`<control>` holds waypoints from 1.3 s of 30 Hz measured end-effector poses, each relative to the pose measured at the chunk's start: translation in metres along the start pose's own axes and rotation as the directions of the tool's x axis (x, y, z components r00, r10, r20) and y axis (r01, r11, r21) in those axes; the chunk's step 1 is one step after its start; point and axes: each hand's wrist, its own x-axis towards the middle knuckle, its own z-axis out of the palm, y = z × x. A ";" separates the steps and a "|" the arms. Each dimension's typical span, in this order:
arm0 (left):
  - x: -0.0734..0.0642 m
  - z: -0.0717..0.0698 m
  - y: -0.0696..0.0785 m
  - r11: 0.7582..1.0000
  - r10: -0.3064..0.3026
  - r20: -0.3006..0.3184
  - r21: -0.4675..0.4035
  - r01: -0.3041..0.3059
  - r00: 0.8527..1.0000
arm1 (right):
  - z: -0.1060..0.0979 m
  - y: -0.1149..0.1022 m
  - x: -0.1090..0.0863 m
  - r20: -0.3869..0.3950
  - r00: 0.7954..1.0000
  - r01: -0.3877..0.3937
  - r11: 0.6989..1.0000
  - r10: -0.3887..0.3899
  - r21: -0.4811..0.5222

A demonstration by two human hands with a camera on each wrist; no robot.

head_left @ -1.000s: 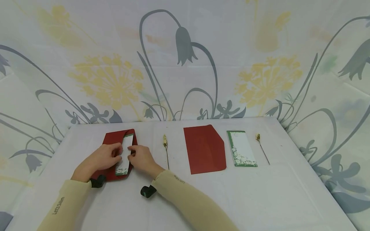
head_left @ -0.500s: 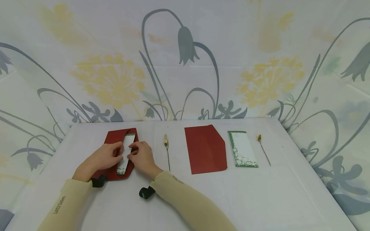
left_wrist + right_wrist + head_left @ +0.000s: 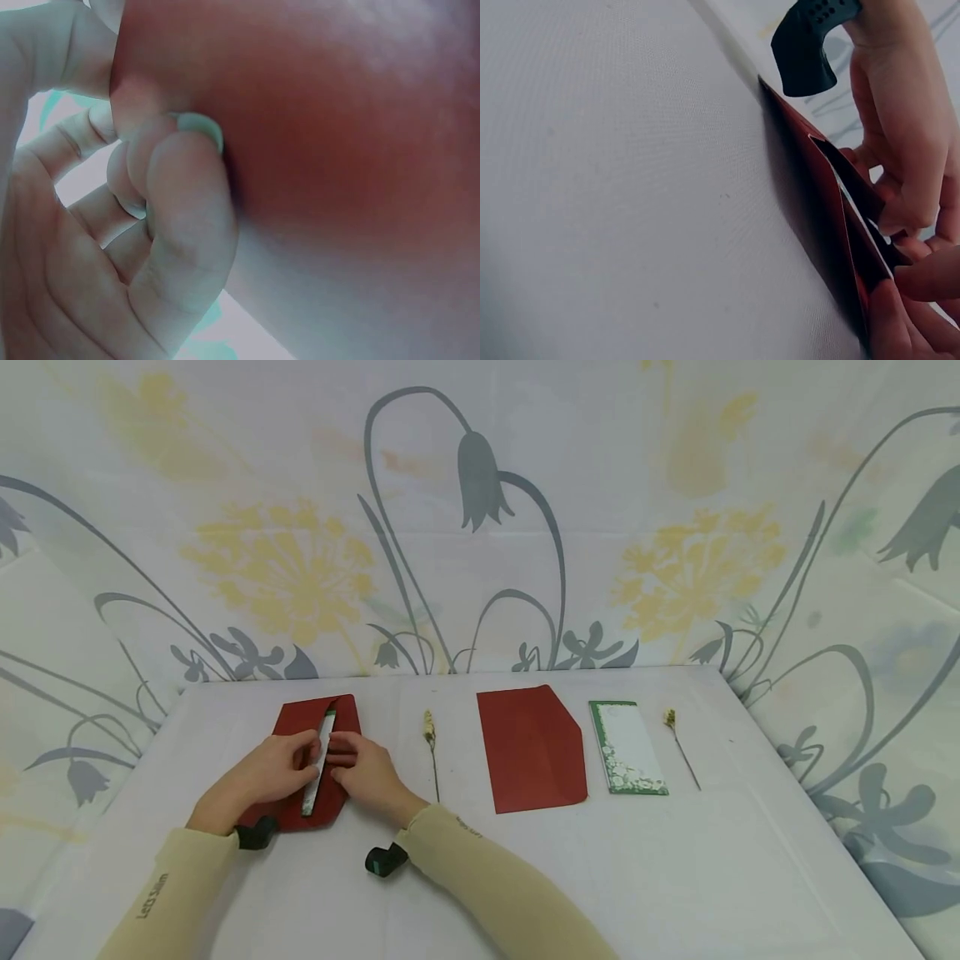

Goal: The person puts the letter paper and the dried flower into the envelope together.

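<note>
My left hand (image 3: 273, 768) grips the red envelope (image 3: 300, 717) near its opening; the left wrist view shows the thumb and fingertips pinching the red paper (image 3: 300, 112). A white card (image 3: 327, 724) with a green floral border lies mostly inside the envelope, only a narrow slanted strip showing. My right hand (image 3: 371, 777) pinches that card at its exposed right edge. Fingers of both hands almost meet over the strip. From the side, in the right wrist view, the envelope's layers (image 3: 829, 176) stand apart at the opening, with the hands crowded at the right.
Right of the hands lies a dried flower stem (image 3: 431, 743). Farther along are a second red envelope (image 3: 532, 752), another green-bordered card (image 3: 626, 747) and another dried flower (image 3: 678, 739). A floral cloth backdrop (image 3: 420, 568) rises behind the white table (image 3: 675, 877).
The card has slid left into the envelope, its visible part shrinking from a broad panel to a thin strip. The right fingers have followed it left; the left hand stays put.
</note>
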 end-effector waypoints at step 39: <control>0.002 0.008 -0.003 0.995 -0.066 0.063 -0.072 0.071 0.996 | -0.043 -0.011 -0.011 0.092 0.995 0.042 0.997 -0.036 -0.063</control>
